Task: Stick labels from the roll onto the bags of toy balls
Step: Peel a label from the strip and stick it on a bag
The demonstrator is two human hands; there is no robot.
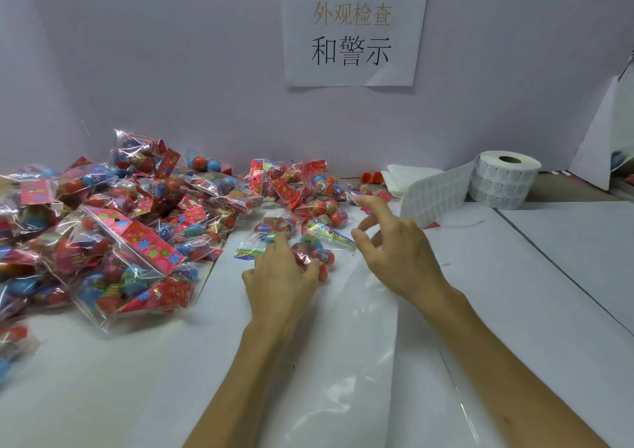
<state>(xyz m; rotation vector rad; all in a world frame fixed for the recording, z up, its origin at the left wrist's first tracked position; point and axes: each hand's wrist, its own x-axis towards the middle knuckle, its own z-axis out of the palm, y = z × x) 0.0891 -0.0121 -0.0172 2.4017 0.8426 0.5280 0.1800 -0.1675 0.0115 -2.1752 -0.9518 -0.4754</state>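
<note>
A small clear bag of toy balls (317,253) lies on the white table in front of me. My left hand (281,279) grips its near end, fingers curled over the red balls. My right hand (394,245) hovers just right of the bag with fingers spread and loosely bent, holding nothing that I can see. The white label roll (504,181) stands at the back right. Its loose strip of labels (434,195) trails left and ends just beyond my right hand.
A big pile of filled bags (120,224) covers the left side of the table and runs along the back wall. A clear plastic sheet (343,337) lies under my forearms. Folded white paper (403,176) and loose orange balls (372,176) sit near the roll. A printed sign (353,28) hangs on the wall.
</note>
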